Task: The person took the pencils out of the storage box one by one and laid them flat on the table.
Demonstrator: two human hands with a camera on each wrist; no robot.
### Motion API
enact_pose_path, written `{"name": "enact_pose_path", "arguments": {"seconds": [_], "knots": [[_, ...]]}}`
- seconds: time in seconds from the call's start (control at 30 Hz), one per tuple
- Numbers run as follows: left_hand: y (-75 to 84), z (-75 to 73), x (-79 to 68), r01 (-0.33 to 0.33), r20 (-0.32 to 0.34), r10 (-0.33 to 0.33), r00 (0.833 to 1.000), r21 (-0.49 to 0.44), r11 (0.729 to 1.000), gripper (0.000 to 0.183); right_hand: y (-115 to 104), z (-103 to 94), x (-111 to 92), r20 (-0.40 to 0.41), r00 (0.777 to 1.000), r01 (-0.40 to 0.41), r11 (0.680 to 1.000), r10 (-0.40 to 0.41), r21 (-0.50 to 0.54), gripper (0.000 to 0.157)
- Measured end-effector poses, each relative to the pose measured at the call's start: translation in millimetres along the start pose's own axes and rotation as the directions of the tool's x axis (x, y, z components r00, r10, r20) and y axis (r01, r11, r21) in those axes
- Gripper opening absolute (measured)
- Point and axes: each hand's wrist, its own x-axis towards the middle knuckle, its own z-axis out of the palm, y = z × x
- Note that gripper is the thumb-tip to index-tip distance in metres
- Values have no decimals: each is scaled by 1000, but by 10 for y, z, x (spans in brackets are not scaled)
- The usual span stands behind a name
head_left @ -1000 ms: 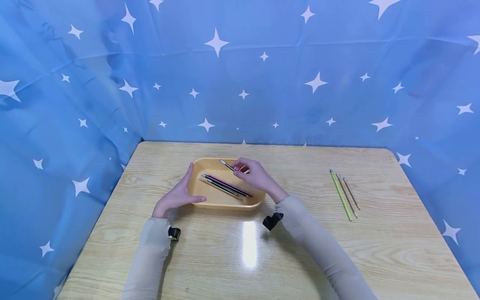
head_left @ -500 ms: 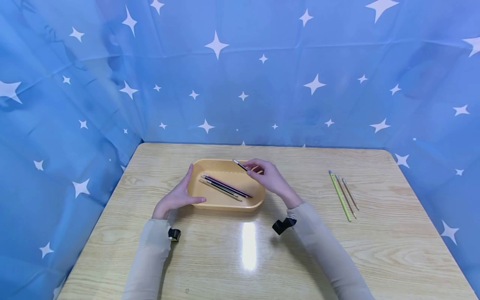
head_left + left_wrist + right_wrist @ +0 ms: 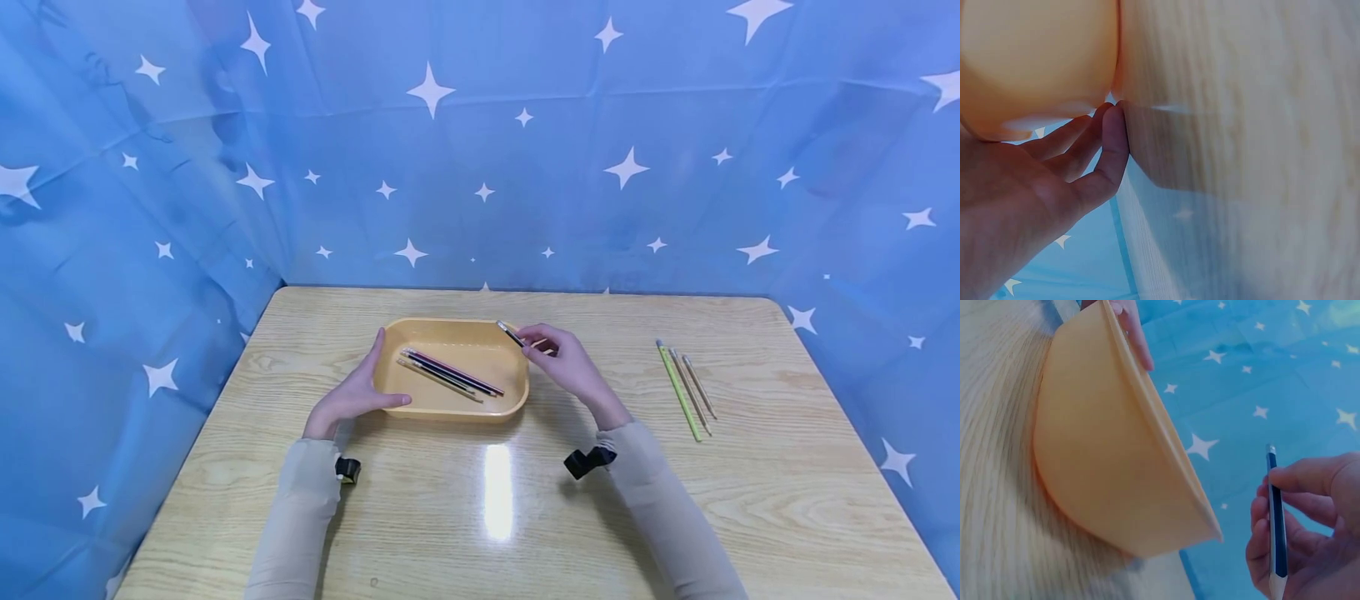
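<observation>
A yellow-orange plastic tray (image 3: 480, 354) stands on the table, with several pencils (image 3: 452, 375) lying slantwise in it. My left hand (image 3: 356, 395) holds the tray's left end, thumb over the near rim and fingers along the outer wall. In the left wrist view these fingers (image 3: 1107, 153) bend beside the tray's wall. Just past the tray's right rim, my right hand (image 3: 567, 365) pinches a black-and-silver pencil (image 3: 1278, 519) between thumb and fingers. Seen from the right wrist, its metal-capped end points up and its sharpened wooden end down; the pencil is apart from the tray.
On the right of the wood-grain table (image 3: 787, 467), a green pencil (image 3: 678, 392) lies beside two brownish pencils, the nearer brown pencil (image 3: 692, 392) and the outer brown pencil (image 3: 701, 388). A blue star-patterned cloth (image 3: 525, 183) hangs behind and at both sides.
My right hand has carried the black-and-silver pencil rightward, from over the inside of the tray to its right rim. The left hand and tray have stayed in place.
</observation>
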Motion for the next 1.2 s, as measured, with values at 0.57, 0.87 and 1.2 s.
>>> {"name": "enact_pose_path", "arguments": {"seconds": [0.57, 0.87, 1.2], "knots": [[11, -1, -8, 15, 5, -15, 1000, -11, 1000, 123, 235, -253, -229, -64, 991, -111, 993, 114, 43, 26], [410, -41, -152, 20, 22, -19, 1000, -31, 999, 114, 811, -418, -285, -101, 984, -144, 989, 147, 36, 29], [403, -39, -153, 15, 21, -14, 1000, -36, 999, 114, 984, -603, -434, -134, 978, -163, 987, 162, 7, 30]]}}
